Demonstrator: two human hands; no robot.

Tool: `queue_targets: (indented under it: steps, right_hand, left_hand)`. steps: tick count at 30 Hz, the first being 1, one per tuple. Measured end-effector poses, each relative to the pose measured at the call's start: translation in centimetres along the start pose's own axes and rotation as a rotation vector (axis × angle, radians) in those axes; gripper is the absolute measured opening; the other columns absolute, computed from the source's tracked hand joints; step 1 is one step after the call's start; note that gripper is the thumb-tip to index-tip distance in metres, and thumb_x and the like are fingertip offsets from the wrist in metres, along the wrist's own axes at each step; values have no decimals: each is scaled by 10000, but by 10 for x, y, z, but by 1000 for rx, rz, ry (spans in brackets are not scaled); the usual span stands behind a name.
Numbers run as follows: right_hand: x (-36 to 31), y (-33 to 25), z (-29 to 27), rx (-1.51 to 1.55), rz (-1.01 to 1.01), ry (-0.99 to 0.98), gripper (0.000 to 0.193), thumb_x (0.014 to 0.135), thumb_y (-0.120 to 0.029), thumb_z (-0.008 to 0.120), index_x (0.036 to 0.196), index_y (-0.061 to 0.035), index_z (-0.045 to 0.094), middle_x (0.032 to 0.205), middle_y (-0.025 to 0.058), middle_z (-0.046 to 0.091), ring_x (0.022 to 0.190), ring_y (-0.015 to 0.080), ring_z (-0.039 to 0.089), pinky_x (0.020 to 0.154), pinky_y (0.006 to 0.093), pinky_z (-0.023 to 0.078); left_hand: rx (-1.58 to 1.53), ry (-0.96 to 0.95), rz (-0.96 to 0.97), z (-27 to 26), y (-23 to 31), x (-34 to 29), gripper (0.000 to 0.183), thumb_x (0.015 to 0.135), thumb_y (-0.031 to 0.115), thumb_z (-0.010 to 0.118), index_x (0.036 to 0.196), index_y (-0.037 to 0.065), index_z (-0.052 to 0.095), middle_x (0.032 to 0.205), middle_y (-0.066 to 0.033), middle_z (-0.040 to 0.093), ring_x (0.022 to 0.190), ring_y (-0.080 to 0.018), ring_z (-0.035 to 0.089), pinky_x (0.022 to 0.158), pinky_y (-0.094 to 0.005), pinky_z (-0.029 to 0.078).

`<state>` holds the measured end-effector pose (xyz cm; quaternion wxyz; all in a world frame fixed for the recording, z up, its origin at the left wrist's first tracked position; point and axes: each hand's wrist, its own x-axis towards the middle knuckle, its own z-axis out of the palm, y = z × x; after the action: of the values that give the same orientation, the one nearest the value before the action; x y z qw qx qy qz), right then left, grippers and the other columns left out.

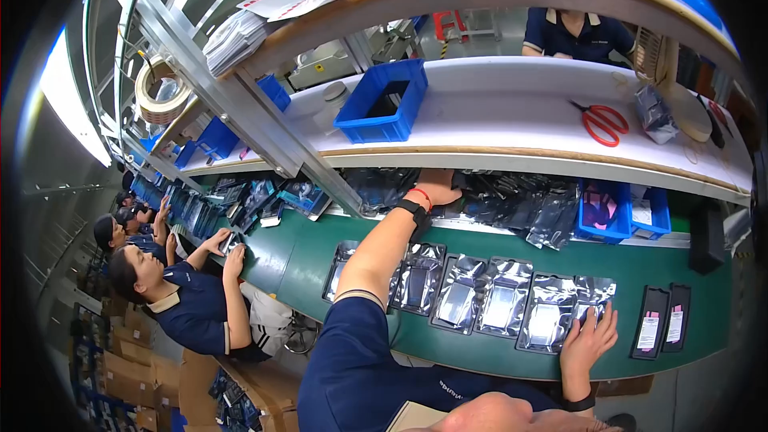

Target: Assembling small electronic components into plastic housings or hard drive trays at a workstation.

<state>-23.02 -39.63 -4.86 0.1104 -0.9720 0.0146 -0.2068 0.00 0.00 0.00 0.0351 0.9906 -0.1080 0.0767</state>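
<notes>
A row of several shiny antistatic bags (505,296) with flat rectangular things inside lies along the green bench (312,244). My right hand (588,342) rests on the bag at the row's right end (595,291), fingers spread, holding nothing. Over the row stretches my left arm, a dark watch on its wrist. My left hand (436,188) is at a heap of dark shiny bags (512,204) beneath the shelf. Its fingers are hidden there, so whether it grips anything is not visible. Right of the row lie two narrow black trays (650,324) with white and pink labels.
Above the bench runs a white shelf (496,116) bearing a blue bin (380,124) and red-handled scissors (604,124). Below it, at right, stand blue bins (604,228) near a black block (706,240). A metal post (320,180) rises at left; a co-worker (192,304) sits beyond.
</notes>
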Motion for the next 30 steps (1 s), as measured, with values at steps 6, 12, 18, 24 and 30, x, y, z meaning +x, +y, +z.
queue_targets:
  steps: [6, 12, 18, 24, 30]
  right_hand:
    - [9, -2, -8, 76, -79, 40, 317, 814, -139, 556, 1108, -26, 531, 1350, 227, 360, 1254, 391, 306, 989, 508, 204]
    - [6, 7, -12, 197, -91, 126, 278, 797, -123, 565, 1058, -29, 555, 1306, 216, 399, 1231, 380, 337, 995, 500, 206]
    - [9, 5, -28, 322, -126, 135, 205, 763, -88, 601, 960, -34, 586, 1232, 196, 462, 1186, 353, 405, 991, 507, 219]
    - [7, 6, -26, 400, -127, 144, 97, 734, -54, 611, 830, -44, 599, 1055, 134, 555, 1101, 326, 478, 966, 515, 246]
    - [21, -3, -27, 507, -162, 174, 80, 717, -31, 622, 793, -39, 598, 878, 99, 604, 934, 276, 551, 915, 444, 313]
  left_hand:
    - [100, 63, 82, 9, -8, -11, 412, 773, 229, 580, 1119, 10, 536, 1076, -209, 568, 938, -360, 578, 817, -428, 471]
    - [186, 1, 83, 8, -15, -18, 196, 778, 133, 549, 940, 25, 570, 1015, -165, 589, 951, -310, 582, 806, -391, 485]
    - [-69, 75, 57, 4, -20, -27, 656, 736, 322, 661, 1287, 48, 434, 1296, -256, 403, 1216, -398, 363, 1026, -420, 315]
    - [52, 5, -5, -1, -10, -22, 533, 731, 276, 642, 1212, 105, 493, 1206, -204, 489, 1096, -377, 495, 905, -441, 436]
    - [233, 181, 87, 2, -38, -58, 176, 746, 72, 531, 907, 92, 596, 914, -103, 599, 828, -293, 617, 639, -406, 516]
